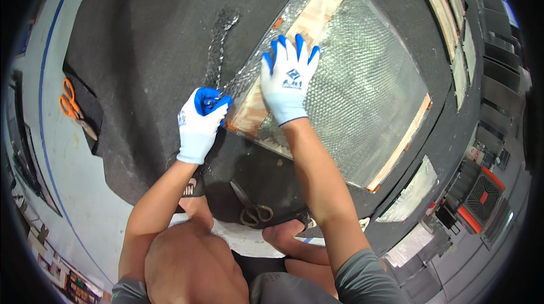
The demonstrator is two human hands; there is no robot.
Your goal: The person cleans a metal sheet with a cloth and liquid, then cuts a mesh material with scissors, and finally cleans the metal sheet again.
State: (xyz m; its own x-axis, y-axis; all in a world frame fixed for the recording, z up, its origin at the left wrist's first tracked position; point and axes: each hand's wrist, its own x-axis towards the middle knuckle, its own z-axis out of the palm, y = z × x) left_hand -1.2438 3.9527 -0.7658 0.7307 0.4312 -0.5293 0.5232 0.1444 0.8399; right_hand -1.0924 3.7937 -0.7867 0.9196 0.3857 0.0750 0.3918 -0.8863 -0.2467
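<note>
A flat panel wrapped in clear bubble wrap [362,71] lies on a dark mat, with a pale wooden strip [326,3] along its left side and another wooden strip [402,142] at its lower right edge. My right hand [290,80], in a white glove with blue fingertips, rests flat on the wrap and the left strip, fingers spread. At the panel's lower left corner, my left hand [203,118] in a matching glove has its fingers closed on the loose edge of the bubble wrap. A narrow torn piece of clear plastic [217,49] lies beyond it on the mat.
Dark-handled scissors [249,207] lie near my feet; orange-handled scissors [71,105] are at far left. Several long framed pieces [442,15] lie at upper right, a silvery wrapped sheet [409,190] at lower right. Beyond it stands a black box with red-orange edges [481,199].
</note>
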